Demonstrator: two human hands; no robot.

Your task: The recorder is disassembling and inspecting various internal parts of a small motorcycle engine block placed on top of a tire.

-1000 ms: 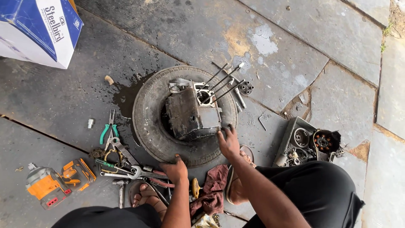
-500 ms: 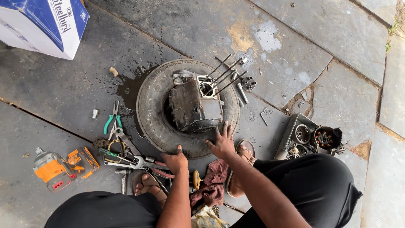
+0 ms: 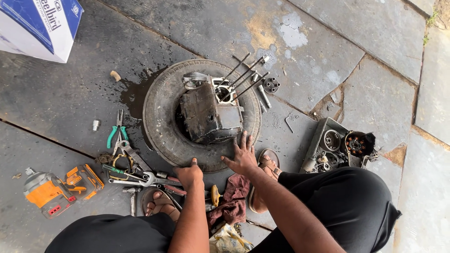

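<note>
A greasy engine block (image 3: pixel 209 110) with long studs sticking out sits in the hollow of a small tyre (image 3: pixel 161 122) lying flat on the stone floor. My right hand (image 3: pixel 242 156) lies flat with fingers spread on the tyre's near edge, just below the engine. My left hand (image 3: pixel 189 174) is curled into a loose fist with the thumb up, resting at the tyre's near rim beside a pile of spanners (image 3: pixel 140 178). Nothing shows in either hand.
Green-handled pliers (image 3: pixel 116 132) and other hand tools lie left of the tyre. An orange power tool (image 3: pixel 47 193) and its case (image 3: pixel 83 179) sit at the lower left. A tray of engine parts (image 3: pixel 340 144) stands right. A blue-white box (image 3: pixel 37 26) is top left. A red rag (image 3: pixel 232 195) lies by my feet.
Both hands have slid slightly back toward me along the tyre's near edge; the right hand has flattened with fingers spread. The view has shifted a little.
</note>
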